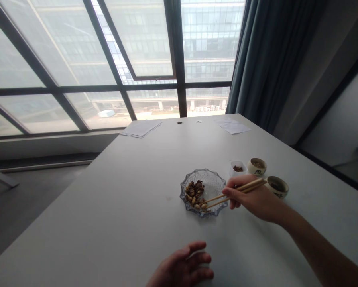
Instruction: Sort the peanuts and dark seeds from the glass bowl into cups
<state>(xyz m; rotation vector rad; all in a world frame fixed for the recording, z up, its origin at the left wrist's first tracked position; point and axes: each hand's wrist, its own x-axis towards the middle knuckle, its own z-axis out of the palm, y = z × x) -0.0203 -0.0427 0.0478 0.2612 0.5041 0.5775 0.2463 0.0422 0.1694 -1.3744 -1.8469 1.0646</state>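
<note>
My right hand [250, 199] grips a pair of wooden chopsticks [241, 187]. Their tips reach into a clear glass dish [214, 177] with a scalloped rim, down at the small pale pieces along its near side. On the dish's left half lies a heap of brown and tan pieces [193, 193], perhaps nuts or dried spices; I cannot tell which. Whether the tips pinch a piece is too small to make out. Nearer the camera, my left hand [183, 266] hovers over the table with fingers apart and nothing in it.
Beyond my right hand stand a small white container [238, 172] with dark reddish bits and two cream cups [257, 171] with dark markings, one partly behind the hand. Papers [141, 128] lie at the far left of the white table [131, 207], and more sheets [233, 126] at the far right.
</note>
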